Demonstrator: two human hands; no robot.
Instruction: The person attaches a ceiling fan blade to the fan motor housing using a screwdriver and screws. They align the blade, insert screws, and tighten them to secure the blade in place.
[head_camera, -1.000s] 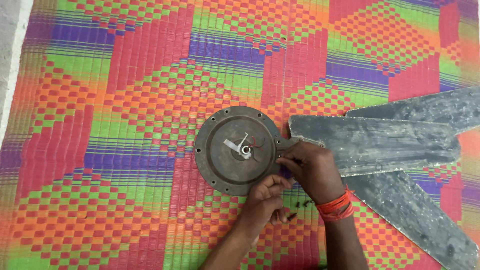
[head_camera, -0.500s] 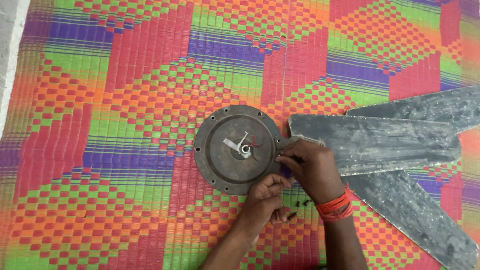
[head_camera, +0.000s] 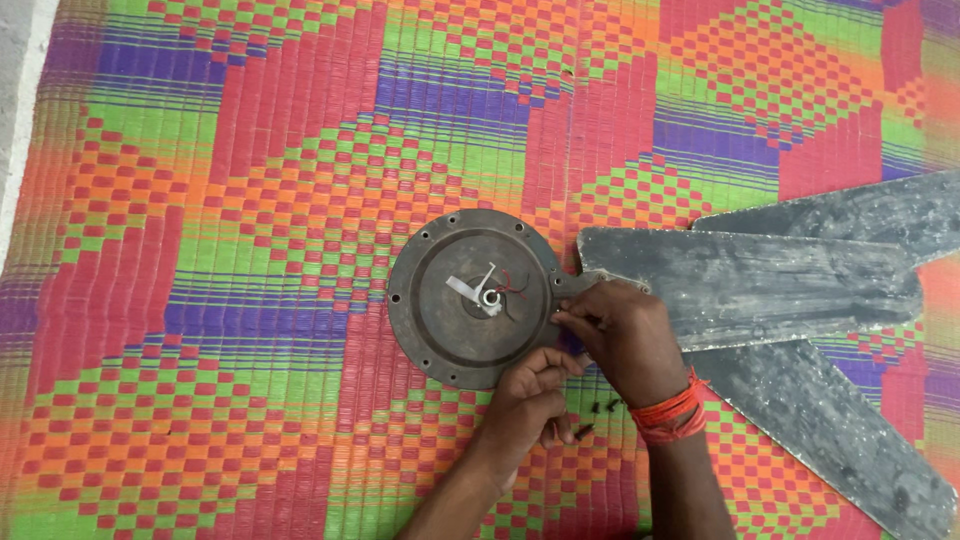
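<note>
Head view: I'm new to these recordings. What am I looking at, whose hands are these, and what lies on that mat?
This is filmed from a camera on a person's head, looking down at their own bare hands. On a bright woven mat lies a round, dark fan motor with short wires at its centre. Three grey, dusty fan blades lie to its right. The left hand touches the motor's near rim. The right hand, with an orange wristband, pinches where one blade's bracket meets the motor. Small dark screws lie between the wrists.

3 blades (head_camera: 760, 285) right of motor disc (head_camera: 470, 298)
</note>
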